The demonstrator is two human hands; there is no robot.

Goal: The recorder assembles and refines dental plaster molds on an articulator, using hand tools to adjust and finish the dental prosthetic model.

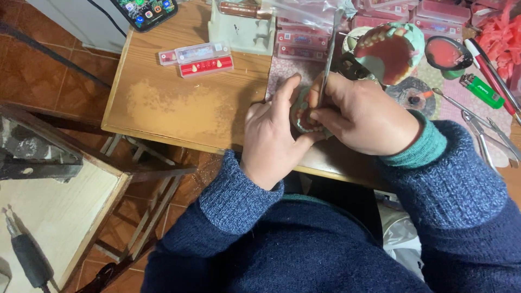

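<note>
Head view: wooden desk (179, 103) fills the frame, work pulled to its near edge so my forearms can brace on it. Both blue sleeves (239, 201) come in from below. Second denture model (393, 51), pink base and teeth on a green cast, sits set aside just beyond my right hand, near the green lighter (482, 91) and metal tools (483, 130) on the right. My left hand (271, 138) is curled around the small denture piece (304, 116), thumb up along its side, cradling it low over the desk edge, probably for steadiness. My right hand (363, 116) is closed in a pinch on a thin metal instrument (327, 59), tip down at the piece. Small tooth cases (203, 58) lie well apart, left.
</note>
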